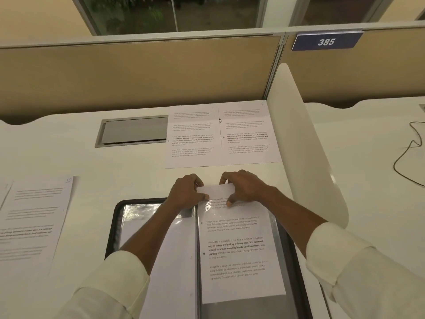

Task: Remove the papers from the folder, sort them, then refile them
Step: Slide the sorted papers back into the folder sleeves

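Cream shirt sleeves [122, 272] are framing the near edge of the white tabletop [92, 171], where a black folder [112, 226] is lying open with its clear plastic pockets facing up. A printed sheet [239, 249] is sitting in the right-hand pocket [274, 226], its top end sticking out past the pocket's mouth. A plain white sheet [177, 261] is showing on the folder's left side.

Both hands are meeting at that protruding top end. The left hand [186, 192] is pinching the printed sheet's upper left corner, thumb on top and fingers curled over the edge. The right hand [243, 189] is gripping the upper right part the same way, its thumb pressing on the glossy plastic just below. Whether the fingers are also catching the pocket's lip cannot be told.

At the tabletop's left edge a stack of printed pages [34, 222] is lying, the top one marked "10" by hand in its corner. Toward the far edge, two more printed pages [193, 137] are lying side by side and touching, the right one against a white side divider [305, 146]. The left one is overlapping a grey cable hatch [135, 131] set into the tabletop. A beige partition [138, 74] is standing behind, carrying a blue plate [326, 41] reading 385.
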Demonstrator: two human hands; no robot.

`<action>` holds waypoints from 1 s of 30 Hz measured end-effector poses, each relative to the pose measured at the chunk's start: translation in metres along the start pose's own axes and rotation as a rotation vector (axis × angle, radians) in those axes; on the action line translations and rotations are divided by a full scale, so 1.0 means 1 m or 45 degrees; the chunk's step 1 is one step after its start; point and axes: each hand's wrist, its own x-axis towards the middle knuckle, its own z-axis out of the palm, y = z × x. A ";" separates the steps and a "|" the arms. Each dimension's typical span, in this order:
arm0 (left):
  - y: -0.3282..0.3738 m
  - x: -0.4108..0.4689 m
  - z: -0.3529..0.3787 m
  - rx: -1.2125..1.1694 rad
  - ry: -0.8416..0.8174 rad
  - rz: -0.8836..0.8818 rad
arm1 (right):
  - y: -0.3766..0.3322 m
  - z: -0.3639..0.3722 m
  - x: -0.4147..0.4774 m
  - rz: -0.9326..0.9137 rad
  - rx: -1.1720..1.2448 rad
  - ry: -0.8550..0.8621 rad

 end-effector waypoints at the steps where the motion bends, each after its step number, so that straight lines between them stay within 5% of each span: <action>1: -0.002 -0.005 0.003 0.017 0.067 0.017 | 0.001 0.003 0.000 -0.003 0.011 0.016; 9: -0.036 -0.077 0.050 0.243 0.515 0.206 | 0.003 0.004 0.000 -0.004 0.001 -0.013; 17: -0.057 -0.154 0.098 0.299 0.527 0.081 | -0.015 0.001 0.002 -0.094 -0.097 -0.249; 22: -0.057 -0.184 0.115 0.339 0.498 0.000 | -0.023 0.010 0.000 -0.112 -0.179 -0.167; 30: -0.055 -0.229 0.140 0.321 0.492 -0.064 | -0.024 0.007 0.004 -0.163 0.004 -0.335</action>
